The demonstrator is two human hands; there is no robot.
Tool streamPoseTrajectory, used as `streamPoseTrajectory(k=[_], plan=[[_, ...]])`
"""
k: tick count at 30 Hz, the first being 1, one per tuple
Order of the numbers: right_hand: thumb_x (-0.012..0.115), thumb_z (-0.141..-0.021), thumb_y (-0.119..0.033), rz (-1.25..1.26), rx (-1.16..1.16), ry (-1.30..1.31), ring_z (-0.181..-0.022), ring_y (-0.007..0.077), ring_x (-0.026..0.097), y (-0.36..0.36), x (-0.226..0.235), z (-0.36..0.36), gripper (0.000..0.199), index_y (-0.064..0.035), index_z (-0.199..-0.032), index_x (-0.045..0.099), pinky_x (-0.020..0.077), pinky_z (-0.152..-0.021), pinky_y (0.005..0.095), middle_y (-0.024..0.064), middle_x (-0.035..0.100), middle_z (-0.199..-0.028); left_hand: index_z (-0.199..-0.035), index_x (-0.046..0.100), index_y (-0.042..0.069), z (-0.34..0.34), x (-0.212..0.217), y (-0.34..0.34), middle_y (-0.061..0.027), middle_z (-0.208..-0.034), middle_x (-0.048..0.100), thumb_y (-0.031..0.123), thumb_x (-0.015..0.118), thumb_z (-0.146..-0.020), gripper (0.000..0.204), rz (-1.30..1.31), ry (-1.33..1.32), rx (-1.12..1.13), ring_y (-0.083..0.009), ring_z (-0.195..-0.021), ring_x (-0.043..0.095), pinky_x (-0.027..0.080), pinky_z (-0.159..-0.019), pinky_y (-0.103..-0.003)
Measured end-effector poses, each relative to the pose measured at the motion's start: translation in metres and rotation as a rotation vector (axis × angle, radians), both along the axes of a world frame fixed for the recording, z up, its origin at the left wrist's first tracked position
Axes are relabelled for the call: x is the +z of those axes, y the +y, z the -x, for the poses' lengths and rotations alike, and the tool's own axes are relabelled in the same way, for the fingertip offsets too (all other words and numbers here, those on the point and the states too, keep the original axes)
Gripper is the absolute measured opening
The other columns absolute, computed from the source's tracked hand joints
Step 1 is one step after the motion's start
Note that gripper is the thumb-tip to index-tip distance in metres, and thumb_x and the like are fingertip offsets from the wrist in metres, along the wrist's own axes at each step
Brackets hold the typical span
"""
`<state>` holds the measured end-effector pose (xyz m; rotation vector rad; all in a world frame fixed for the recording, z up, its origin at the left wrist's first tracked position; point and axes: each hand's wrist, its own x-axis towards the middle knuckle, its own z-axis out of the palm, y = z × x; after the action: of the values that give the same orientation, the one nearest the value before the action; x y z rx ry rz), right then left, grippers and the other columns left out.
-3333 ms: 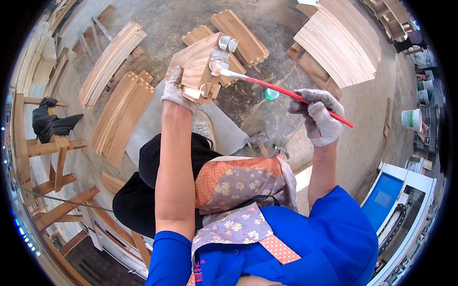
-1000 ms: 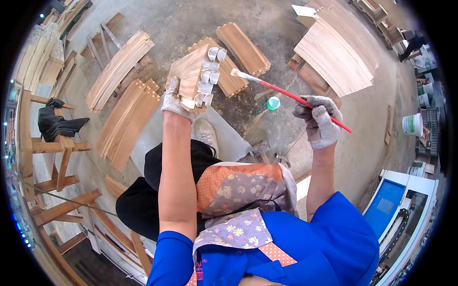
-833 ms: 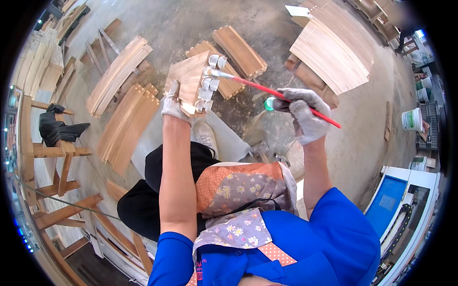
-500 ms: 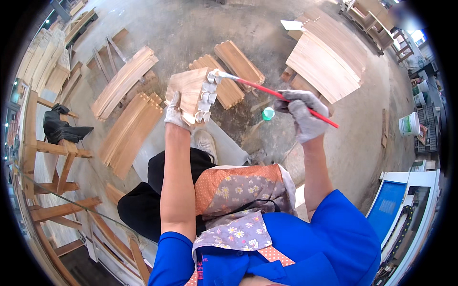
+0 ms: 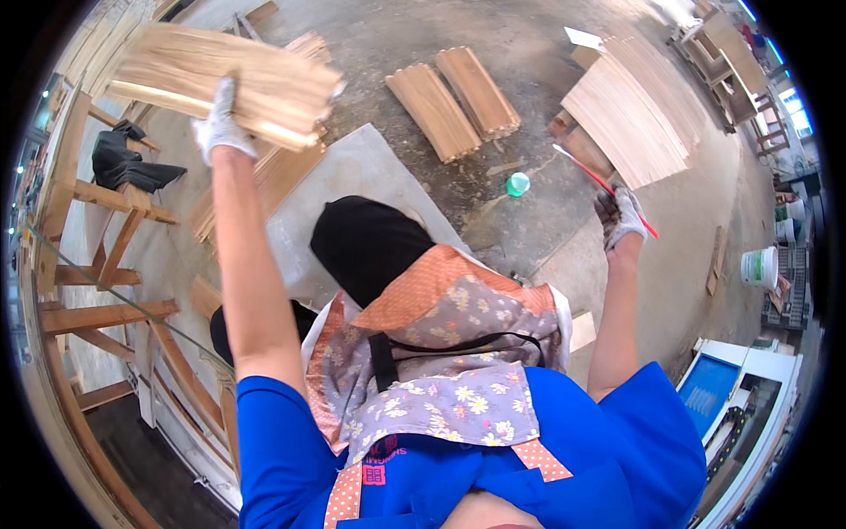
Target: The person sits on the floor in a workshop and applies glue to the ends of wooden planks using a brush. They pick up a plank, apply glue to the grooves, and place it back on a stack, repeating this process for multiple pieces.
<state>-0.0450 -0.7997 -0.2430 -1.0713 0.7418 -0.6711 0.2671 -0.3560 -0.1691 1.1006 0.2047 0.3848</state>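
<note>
At the upper left, my left hand, in a light work glove, grips a small stack of wooden boards with the thumb lying on top. The boards are held out at arm's length and slightly blurred; their knobbed ends point to the right. Off to the right, my gloved right hand is closed around a thin brush with a red handle and a pale tip. A small green cup stands on the floor to the left of the brush.
Two bundles of wooden boards lie on the floor ahead. A wide stack of boards sits at the far right, with a white bucket farther right. Wooden frames line the left side. A grey sheet lies before my knees.
My left hand has swung the boards up and to the left, away from the brush. My right hand has moved right with the brush, and the view has shifted.
</note>
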Motion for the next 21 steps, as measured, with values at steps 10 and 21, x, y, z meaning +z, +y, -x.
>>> streamPoseTrajectory(k=[10,21], plan=[[0.054,-0.084,-0.019,0.022,-0.023,0.312,-0.061,0.017,0.059,-0.036,-0.104,-0.036,0.016,-0.0046,-0.091,0.053,0.0514,-0.057,0.0312,0.0072,0.058,-0.073,-0.106,0.051,-0.003,-0.006,-0.074,0.147,-0.0062,-0.094,0.06,0.014,0.071,-0.069,0.045,-1.199,0.195,-0.291,-0.0127,-0.079,0.055,0.045,-0.07,-0.025],[0.052,-0.084,-0.033,-0.296,-0.092,0.581,-0.058,0.0232,0.058,-0.066,-0.234,-0.087,0.026,-0.0071,-0.084,0.051,0.0514,-0.056,0.0355,0.0104,0.059,-0.072,-0.104,0.056,0.008,0.041,-0.271,0.096,-0.0117,-0.086,0.061,0.028,0.07,-0.062,0.049,-1.356,0.477,-0.964,-0.0212,-0.077,0.057,0.044,-0.073,-0.033]])
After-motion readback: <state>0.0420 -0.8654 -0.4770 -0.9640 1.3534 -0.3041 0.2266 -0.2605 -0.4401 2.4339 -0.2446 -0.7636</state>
